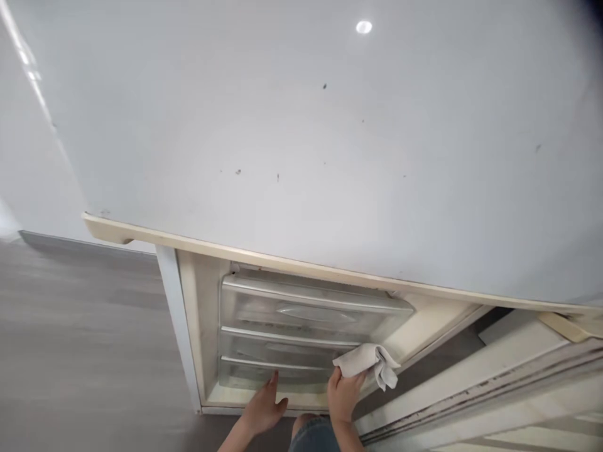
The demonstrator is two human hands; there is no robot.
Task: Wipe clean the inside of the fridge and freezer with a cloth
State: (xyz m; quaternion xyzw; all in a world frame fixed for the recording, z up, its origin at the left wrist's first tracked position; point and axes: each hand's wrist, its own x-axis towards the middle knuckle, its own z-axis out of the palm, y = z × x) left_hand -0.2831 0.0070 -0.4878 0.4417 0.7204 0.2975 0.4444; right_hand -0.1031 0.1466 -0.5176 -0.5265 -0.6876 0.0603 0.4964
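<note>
A crumpled white cloth point(365, 360) is gripped in my right hand point(345, 397), which is at the right side of the clear plastic drawers. Part of the cloth hangs loose past my fingers. My left hand point(264, 408) is by the lowest drawer point(249, 375), with thumb and index finger apart and nothing held. Whether its fingertip touches the drawer front I cannot tell. Above it are the middle drawer point(264, 344) and the top drawer point(264, 307), all set in a cream-coloured freezer compartment point(200, 295).
The white fridge top point(301, 125), with small dark specks, overhangs the compartment. At right stands the open door point(471, 376), its seal stained dark. Grey floor point(94, 339) lies to the left. My knee, in denim point(313, 436), shows at the bottom.
</note>
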